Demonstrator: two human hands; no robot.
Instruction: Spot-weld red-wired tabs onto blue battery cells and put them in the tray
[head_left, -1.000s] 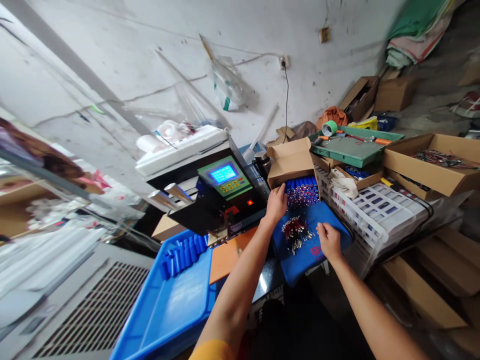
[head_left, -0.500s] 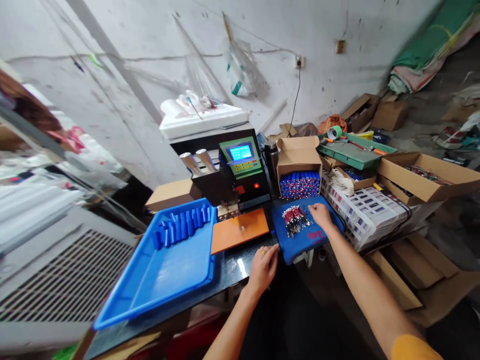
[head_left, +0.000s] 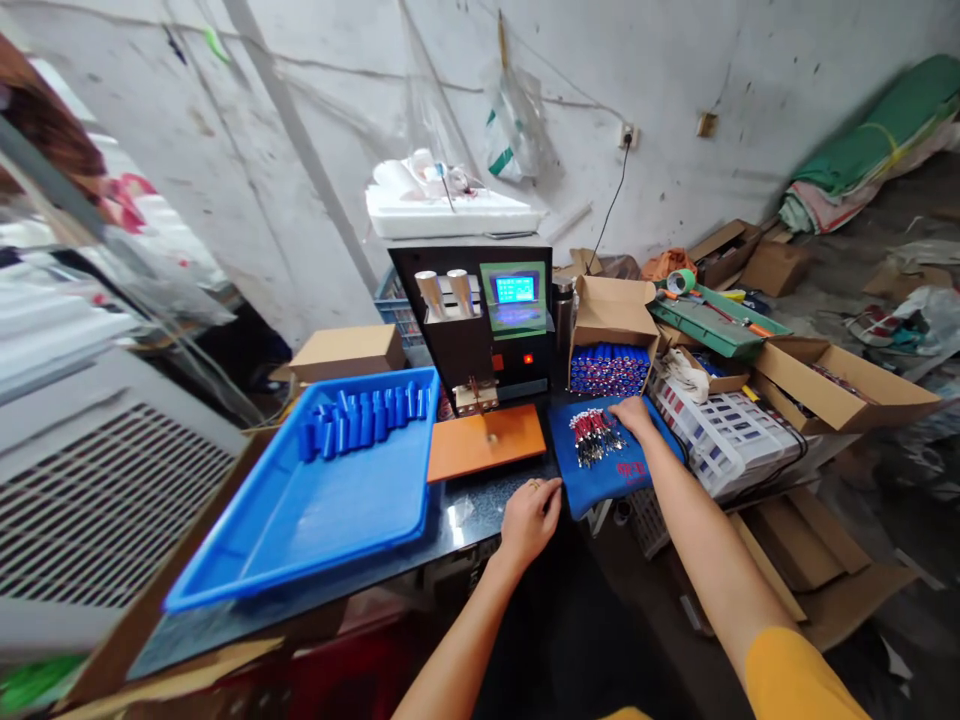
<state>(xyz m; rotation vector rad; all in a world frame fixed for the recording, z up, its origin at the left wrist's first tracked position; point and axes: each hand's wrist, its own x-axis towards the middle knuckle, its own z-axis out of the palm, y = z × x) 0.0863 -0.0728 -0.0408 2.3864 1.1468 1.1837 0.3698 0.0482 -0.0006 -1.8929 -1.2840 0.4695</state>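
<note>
The pile of red-and-silver wire leads (head_left: 594,437) is lying on the blue cloth (head_left: 611,478), which is covering the right end of the counter (head_left: 466,516) and hanging over its front edge. The right hand (head_left: 634,418) is resting on the far right part of the cloth, fingertips touching the pile; whether the bent fingers are gripping a lead cannot be determined. The left hand (head_left: 529,520) is sitting at the counter's front edge, just left of the cloth, fingers loosely curled and holding nothing. An orange plate (head_left: 486,444) is lying just beside the cloth, in front of the machine (head_left: 495,325). An open box of blue cells (head_left: 609,352) is standing behind the cloth. A blue tray (head_left: 322,505) is occupying the counter's left end.
</note>
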